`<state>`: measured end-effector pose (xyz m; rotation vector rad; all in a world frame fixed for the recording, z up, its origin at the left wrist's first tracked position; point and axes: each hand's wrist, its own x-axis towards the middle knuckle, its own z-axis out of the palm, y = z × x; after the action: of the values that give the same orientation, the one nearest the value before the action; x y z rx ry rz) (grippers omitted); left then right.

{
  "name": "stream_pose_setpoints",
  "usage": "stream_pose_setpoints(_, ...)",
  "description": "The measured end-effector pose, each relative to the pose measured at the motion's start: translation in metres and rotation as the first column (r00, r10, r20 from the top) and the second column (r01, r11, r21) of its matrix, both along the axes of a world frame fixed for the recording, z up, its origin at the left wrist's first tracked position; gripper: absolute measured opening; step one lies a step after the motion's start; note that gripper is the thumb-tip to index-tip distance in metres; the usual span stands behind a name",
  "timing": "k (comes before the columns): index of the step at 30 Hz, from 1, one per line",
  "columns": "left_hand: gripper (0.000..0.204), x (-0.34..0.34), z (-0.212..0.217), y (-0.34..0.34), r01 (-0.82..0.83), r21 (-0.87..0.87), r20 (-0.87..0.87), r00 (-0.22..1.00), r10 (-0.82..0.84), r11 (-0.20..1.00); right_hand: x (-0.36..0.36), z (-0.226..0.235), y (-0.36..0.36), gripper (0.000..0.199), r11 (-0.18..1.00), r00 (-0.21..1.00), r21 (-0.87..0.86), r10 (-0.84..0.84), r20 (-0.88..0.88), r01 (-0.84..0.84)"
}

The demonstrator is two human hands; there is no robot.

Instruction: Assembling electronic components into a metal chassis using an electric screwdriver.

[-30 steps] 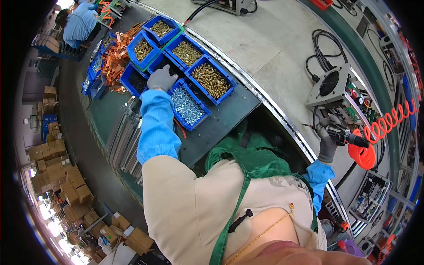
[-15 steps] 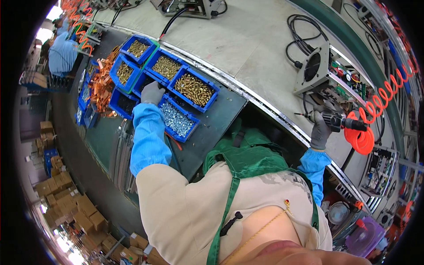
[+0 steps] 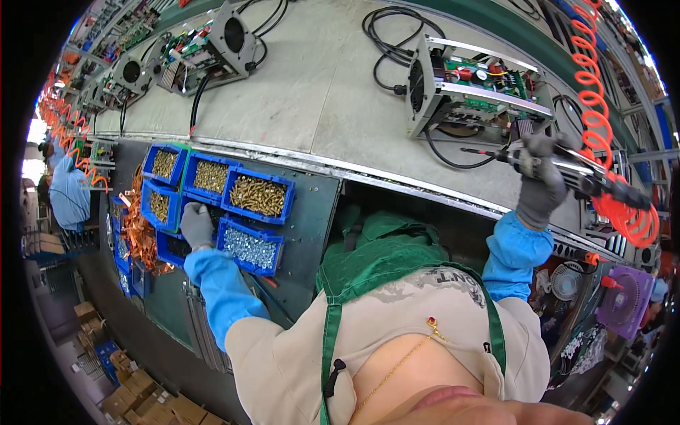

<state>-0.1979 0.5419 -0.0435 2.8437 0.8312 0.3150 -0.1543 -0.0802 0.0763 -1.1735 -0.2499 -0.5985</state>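
My left hand (image 3: 197, 225), in a grey glove, dips into a blue bin among the cluster of parts bins. Its fingers are curled together, and what they hold, if anything, is hidden. Beside it lie a bin of silvery small fasteners (image 3: 249, 246) and a bin of brass-coloured screws (image 3: 257, 196). My right hand (image 3: 542, 185), also gloved, grips a power screwdriver (image 3: 586, 172) above the bench, its bit pointing left. Just beyond the bit stands an open metal-framed electronic unit (image 3: 489, 88) with a fan on its left end and green circuit boards inside.
An orange coiled hose (image 3: 593, 92) hangs by the screwdriver. Black cable (image 3: 386, 46) loops on the grey bench (image 3: 312, 92). More units (image 3: 212, 49) stand far left. Copper-coloured parts (image 3: 138, 230) lie left of the bins. A person in blue (image 3: 69, 191) is farther left.
The view has swung, so the bins and unit sit farther left in it. My left hand stays at the bins with fingers curled. The screwdriver remains in my right hand, still near the unit.
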Motion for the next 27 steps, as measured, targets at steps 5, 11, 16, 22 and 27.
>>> stream_pose_setpoints(5, 0.013, -0.011, 0.047, -0.139, 0.305, -0.199, 0.278, 0.929, -0.244, 0.931, -0.006, 0.03, -0.053, 0.05, 0.996, 0.974, 0.042, 0.073, 0.213, -0.083)
stream_pose_setpoints(11, 0.014, -0.024, -0.045, -0.224, 0.307, -0.125, 0.017, 0.951, -0.307, 0.943, -0.004, 0.058, -0.113, 0.047, 0.984, 0.947, 0.077, 0.129, 0.295, -0.159)
stream_pose_setpoints(16, 0.015, -0.022, -0.051, -0.257, 0.195, -0.053, -0.069, 0.978, -0.198, 0.979, 0.003, 0.063, -0.178, 0.046, 0.954, 0.921, 0.142, 0.208, 0.328, -0.266)
stream_pose_setpoints(22, 0.02, -0.021, -0.061, -0.258, 0.015, 0.012, -0.056, 0.998, -0.014, 1.0, 0.022, 0.067, -0.228, 0.046, 0.959, 0.928, 0.094, 0.229, 0.294, -0.267)
stream_pose_setpoints(27, 0.022, -0.017, -0.065, -0.255, -0.127, 0.112, 0.182, 0.978, 0.106, 0.986, 0.041, 0.064, -0.261, 0.046, 0.933, 0.905, 0.107, 0.297, 0.304, -0.343)
